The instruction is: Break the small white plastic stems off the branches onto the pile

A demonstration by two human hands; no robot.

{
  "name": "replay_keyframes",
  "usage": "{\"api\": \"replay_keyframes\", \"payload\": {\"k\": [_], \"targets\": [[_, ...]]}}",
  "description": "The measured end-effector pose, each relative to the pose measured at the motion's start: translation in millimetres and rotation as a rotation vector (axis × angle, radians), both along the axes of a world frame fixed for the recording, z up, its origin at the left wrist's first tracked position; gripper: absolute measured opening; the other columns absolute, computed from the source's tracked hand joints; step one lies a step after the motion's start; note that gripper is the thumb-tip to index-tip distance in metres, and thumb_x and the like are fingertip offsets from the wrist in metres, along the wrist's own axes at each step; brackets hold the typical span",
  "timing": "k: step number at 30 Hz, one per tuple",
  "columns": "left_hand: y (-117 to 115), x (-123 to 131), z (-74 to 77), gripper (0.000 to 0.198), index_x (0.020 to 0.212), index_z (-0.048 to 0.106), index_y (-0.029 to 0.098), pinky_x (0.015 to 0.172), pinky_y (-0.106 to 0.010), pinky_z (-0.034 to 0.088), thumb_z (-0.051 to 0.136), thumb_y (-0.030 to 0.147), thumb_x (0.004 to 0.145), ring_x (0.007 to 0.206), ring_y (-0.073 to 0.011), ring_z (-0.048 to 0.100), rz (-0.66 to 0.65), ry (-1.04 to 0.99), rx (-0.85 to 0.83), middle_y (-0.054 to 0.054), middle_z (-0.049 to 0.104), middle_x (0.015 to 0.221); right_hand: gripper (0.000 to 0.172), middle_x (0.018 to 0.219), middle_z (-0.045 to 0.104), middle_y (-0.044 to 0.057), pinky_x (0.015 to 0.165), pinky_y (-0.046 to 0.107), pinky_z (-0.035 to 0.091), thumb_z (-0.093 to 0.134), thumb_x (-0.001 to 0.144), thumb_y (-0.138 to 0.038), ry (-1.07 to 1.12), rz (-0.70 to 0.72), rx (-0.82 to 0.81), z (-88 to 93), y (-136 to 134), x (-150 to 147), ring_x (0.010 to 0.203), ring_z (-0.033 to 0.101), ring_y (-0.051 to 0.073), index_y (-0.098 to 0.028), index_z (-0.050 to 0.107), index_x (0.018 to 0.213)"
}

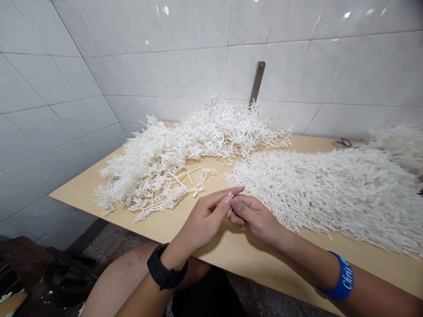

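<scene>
my left hand [207, 213] and right hand [251, 215] pinch a white piece [229, 212], steeply tilted. the flat pile [324, 189] lies nearer my right.

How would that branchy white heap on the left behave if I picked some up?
The branchy white heap would probably feel light, given its thin branching. Its tangle may drag extra pieces along. Sprigs sticking up suggest some stiffness.
</scene>
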State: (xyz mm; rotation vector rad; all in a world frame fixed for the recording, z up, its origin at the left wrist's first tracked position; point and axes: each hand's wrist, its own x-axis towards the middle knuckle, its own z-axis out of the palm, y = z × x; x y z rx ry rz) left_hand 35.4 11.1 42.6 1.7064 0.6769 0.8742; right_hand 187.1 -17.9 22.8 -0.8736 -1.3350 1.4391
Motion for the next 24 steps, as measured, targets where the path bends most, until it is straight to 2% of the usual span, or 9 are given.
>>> {"api": "replay_keyframes", "payload": {"k": [3,6,9,12,15,18,20,22,24], "targets": [[-2.6,0.1,-0.5,0.030,0.112,0.074,0.022,0.095,-0.033,0.051,0.050,0.030,0.096,0.103,-0.0212,0.068,0.128,0.045,0.127,-0.007,0.074,0.114,0.053,0.049,0.029,-0.008,0.045,0.026,0.015,0.057,0.088,-0.059,0.076,0.027,-0.065,-6.3,0.6,0.5,0.046,0.022,0.008,-0.020,0.042,0.055],[-8.1,2.5,-1.8,0.029,0.107,0.075,0.021,0.083,-0.032,0.054,0.050,0.029,0.096,0.087,-0.0205,0.071,0.194,0.067,0.190,-0.007,0.077,0.096,0.048,0.049,0.028,-0.009,0.046,0.026,0.014,0.060,0.088,-0.055,0.162,0.023,-0.120,-11.2,0.2,-0.9,0.046,0.020,0.008,-0.019,0.046,0.059],[-15.3,7.8,-4.1,0.031,0.090,0.077,0.019,0.079,-0.032,0.055,0.048,0.028,0.096,0.083,-0.0210,0.071,0.285,0.018,0.225,-0.006,0.076,0.083,0.045,0.050,0.028,-0.009,0.047,0.027,0.015,0.061,0.089,-0.051,0.223,0.035,-0.118,-12.1,-1.2,-2.7,0.047,0.021,0.008,-0.018,0.047,0.061],[-19.6,13.5,-6.6,0.040,0.065,0.070,0.020,0.080,-0.032,0.055,0.047,0.028,0.096,0.082,-0.0215,0.070,0.337,-0.038,0.226,-0.006,0.073,0.072,0.047,0.052,0.031,-0.008,0.050,0.027,0.016,0.063,0.087,-0.050,0.256,0.021,-0.109,-13.0,-3.5,-4.1,0.048,0.022,0.008,-0.019,0.044,0.058],[-17.5,16.2,-9.2,0.036,0.069,0.069,0.018,0.075,-0.032,0.057,0.049,0.033,0.095,0.077,-0.0212,0.071,0.369,-0.107,0.112,-0.006,0.073,0.070,0.049,0.051,0.032,-0.007,0.050,0.027,0.017,0.062,0.087,-0.051,0.224,0.020,-0.096,-15.0,-6.8,-6.0,0.048,0.023,0.009,-0.019,0.043,0.056],[-12.0,12.9,-10.6,0.034,0.087,0.070,0.014,0.063,-0.030,0.058,0.049,0.040,0.095,0.063,-0.0185,0.070,0.438,-0.200,-0.077,-0.007,0.074,0.070,0.051,0.050,0.034,-0.006,0.049,0.026,0.022,0.055,0.090,-0.052,0.093,0.035,0.006,-10.7,-8.9,-7.7,0.048,0.028,0.009,-0.019,0.042,0.054],[-7.7,7.1,-7.9,0.035,0.094,0.070,0.013,0.059,-0.028,0.058,0.053,0.043,0.093,0.059,-0.0167,0.069,0.463,-0.209,-0.120,-0.007,0.074,0.071,0.047,0.052,0.040,-0.004,0.052,0.026,0.027,0.052,0.092,-0.049,-0.094,0.012,0.109,-2.6,-7.6,-5.5,0.051,0.035,0.010,-0.019,0.048,0.057],[-0.8,0.7,1.1,0.036,0.102,0.071,0.012,0.060,-0.026,0.058,0.059,0.043,0.090,0.060,-0.0151,0.069,0.514,-0.189,-0.101,-0.007,0.075,0.077,0.038,0.056,0.047,-0.002,0.056,0.027,0.032,0.051,0.093,-0.042,-0.346,-0.030,0.181,6.6,-3.1,1.9,0.055,0.042,0.012,-0.018,0.055,0.063],[13.0,-2.1,18.1,0.035,0.105,0.073,0.012,0.060,-0.025,0.058,0.064,0.040,0.086,0.060,-0.0138,0.068,0.577,-0.182,-0.054,-0.007,0.075,0.079,0.027,0.063,0.057,0.001,0.060,0.028,0.036,0.053,0.092,-0.033,-0.594,-0.098,0.223,12.4,3.6,14.7,0.060,0.048,0.014,-0.018,0.063,0.072]]}}
